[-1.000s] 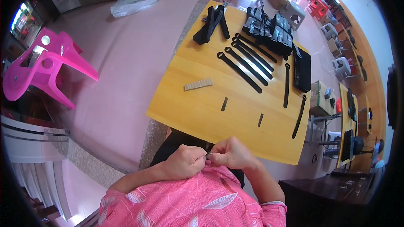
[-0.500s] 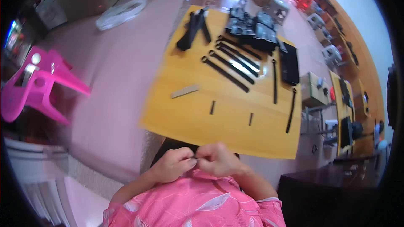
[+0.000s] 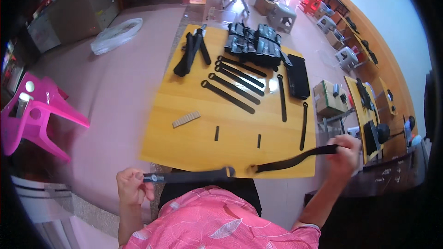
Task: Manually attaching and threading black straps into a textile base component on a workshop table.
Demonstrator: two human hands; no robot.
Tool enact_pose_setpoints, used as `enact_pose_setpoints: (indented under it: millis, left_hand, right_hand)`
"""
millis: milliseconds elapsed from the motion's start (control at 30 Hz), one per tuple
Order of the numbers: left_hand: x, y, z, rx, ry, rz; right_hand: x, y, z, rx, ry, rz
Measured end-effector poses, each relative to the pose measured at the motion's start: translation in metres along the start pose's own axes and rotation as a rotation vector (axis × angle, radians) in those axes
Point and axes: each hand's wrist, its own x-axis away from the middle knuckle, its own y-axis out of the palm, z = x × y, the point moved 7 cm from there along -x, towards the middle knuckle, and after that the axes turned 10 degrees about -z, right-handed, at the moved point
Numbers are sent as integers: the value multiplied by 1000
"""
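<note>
My left hand [image 3: 131,186] grips one end of a dark strap [image 3: 189,176], stretched level along the table's near edge, its ring end toward the middle. My right hand [image 3: 345,154], raised at the table's near right corner, pinches a black ring-ended strap [image 3: 297,159] that sags toward the left. A narrow gap separates the two ring ends. Beyond them on the yellow table [image 3: 161,150] lie two short black strips, one [image 3: 217,133] left of the other [image 3: 259,141]. Nearby is a tan ribbed piece [image 3: 186,119]. Several black straps [image 3: 230,97] with ring ends are laid out farther back.
At the table's back are a pile of black and clear-wrapped bundles [image 3: 254,44], dark folded straps [image 3: 191,53] and a black flat case [image 3: 298,77]. A pink stool [image 3: 39,110] stands left on the floor. Right of the table are a cardboard box [image 3: 330,99] and another table [image 3: 360,106].
My hands have moved from close together before my body to wide apart, left and right. Two straps now stretch from them. The view has shifted, so the table sits lower and farther left.
</note>
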Motion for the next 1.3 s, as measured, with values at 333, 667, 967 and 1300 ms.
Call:
enact_pose_setpoints:
  millis: [333,667,967,1300]
  left_hand:
    - [-12,-9,21,278,160,-154]
    - [-9,-1,-3,353,44,-222]
    - [-19,0,-16,339,-32,-221]
    - [-33,30,-19,390,-89,-280]
  right_hand:
    - [-39,100,-33,238,-286,6]
    - [-99,270,77,-442,400,-564]
    - [-61,246,207,-96,704,-344]
    - [-62,225,201,537,644,-346]
